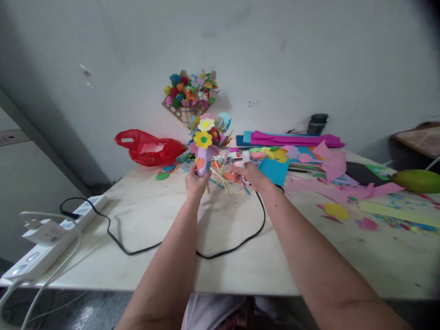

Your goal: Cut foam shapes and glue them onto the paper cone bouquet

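Note:
My left hand (197,183) is closed around a light purple paper tube (202,161) that carries an orange heart. Paper flowers (203,139) in yellow, pale yellow and other colours rise out of the tube's top. My right hand (252,176) grips a white glue gun (246,159), partly covered by the fingers, with its nozzle side toward the tube. From it a black cord (264,220) runs across the table. Thin pale sticks (220,176) lie crossed between the two hands.
A white power strip (92,204) lies at the table's left edge. A red plastic bag (147,149) is at the back left. Coloured paper (275,170) and scraps (337,211) spread over the right side. A dark bottle (316,123) stands behind. Flower decoration (187,110) hangs on the wall.

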Demonstrator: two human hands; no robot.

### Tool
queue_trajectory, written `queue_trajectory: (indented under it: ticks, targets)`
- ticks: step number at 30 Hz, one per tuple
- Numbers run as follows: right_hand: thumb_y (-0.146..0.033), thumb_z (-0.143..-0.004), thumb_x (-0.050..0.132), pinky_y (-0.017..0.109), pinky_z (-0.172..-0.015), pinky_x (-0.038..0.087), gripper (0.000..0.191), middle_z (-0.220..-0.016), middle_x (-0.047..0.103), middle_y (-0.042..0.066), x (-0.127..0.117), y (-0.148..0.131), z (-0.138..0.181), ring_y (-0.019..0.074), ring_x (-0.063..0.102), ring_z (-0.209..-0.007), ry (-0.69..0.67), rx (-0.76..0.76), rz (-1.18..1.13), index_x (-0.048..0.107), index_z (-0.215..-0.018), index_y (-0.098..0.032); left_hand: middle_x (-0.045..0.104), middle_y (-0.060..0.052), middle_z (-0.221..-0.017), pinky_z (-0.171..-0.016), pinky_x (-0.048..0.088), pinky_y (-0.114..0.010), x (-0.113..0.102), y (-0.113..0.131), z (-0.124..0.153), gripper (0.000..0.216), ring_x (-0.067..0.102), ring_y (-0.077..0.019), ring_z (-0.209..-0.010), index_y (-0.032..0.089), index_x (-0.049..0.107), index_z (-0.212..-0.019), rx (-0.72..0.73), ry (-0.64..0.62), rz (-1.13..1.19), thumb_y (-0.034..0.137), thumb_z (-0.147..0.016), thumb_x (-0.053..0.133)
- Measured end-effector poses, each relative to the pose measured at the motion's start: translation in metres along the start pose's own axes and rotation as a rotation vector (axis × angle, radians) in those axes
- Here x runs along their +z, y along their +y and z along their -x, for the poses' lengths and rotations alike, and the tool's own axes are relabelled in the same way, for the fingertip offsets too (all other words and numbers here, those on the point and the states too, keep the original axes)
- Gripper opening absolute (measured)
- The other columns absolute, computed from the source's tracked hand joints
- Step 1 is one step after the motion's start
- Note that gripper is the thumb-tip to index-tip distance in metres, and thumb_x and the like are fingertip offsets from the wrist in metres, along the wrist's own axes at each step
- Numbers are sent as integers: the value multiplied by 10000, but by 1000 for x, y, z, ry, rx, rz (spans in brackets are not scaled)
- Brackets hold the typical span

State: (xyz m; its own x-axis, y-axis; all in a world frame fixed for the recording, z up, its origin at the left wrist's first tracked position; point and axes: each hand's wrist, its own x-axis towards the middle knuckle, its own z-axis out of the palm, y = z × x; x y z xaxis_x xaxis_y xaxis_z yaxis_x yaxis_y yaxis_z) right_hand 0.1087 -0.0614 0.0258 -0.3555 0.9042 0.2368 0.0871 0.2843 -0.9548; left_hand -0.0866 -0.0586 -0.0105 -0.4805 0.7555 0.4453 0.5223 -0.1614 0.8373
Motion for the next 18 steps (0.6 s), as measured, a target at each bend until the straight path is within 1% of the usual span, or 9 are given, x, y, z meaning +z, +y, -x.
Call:
queue_trajectory:
  ticks: [3, 6, 14, 18]
  targets:
    - [-555, -710, 664, 234, -332, 308, 393, -490, 574, 7, 2, 2, -2, 78, 398, -312, 6, -30, 11, 558, -659, -181, 675, -44, -868, -731, 485, -301, -2, 2, 1, 499, 633, -203, -808, 192, 627, -1110, 8, 7, -96, 369, -647, 685]
    - [-530, -699, 689, 226, -316, 295, 373, -488, 576, -5, 2, 6, -5, 78, 396, -305, 3, -70, 26, 565, -699, -179, 682, -59, -916, -779, 477, -321, -3, 5, 2, 533, 639, -220, -851, 194, 611, -1150, -4, 29, -177, 381, -655, 677]
    - [-530, -706, 685, 219, -311, 313, 382, -474, 567, -6, 3, 9, -6, 72, 387, -307, 15, -23, 99, 557, -675, -171, 688, -59, -982, -813, 469, -316, -3, 8, 4, 552, 641, -229, -926, 232, 580, -1197, -47, 44, -233, 385, -673, 661]
    - [-544, -696, 690, 221, -309, 316, 397, -476, 565, -6, 4, 7, -6, 70, 385, -302, 25, -36, 95, 555, -651, -174, 687, -74, -1008, -811, 463, -336, -5, 11, 6, 554, 633, -257, -962, 233, 575, -1203, -36, 44, -264, 382, -676, 661]
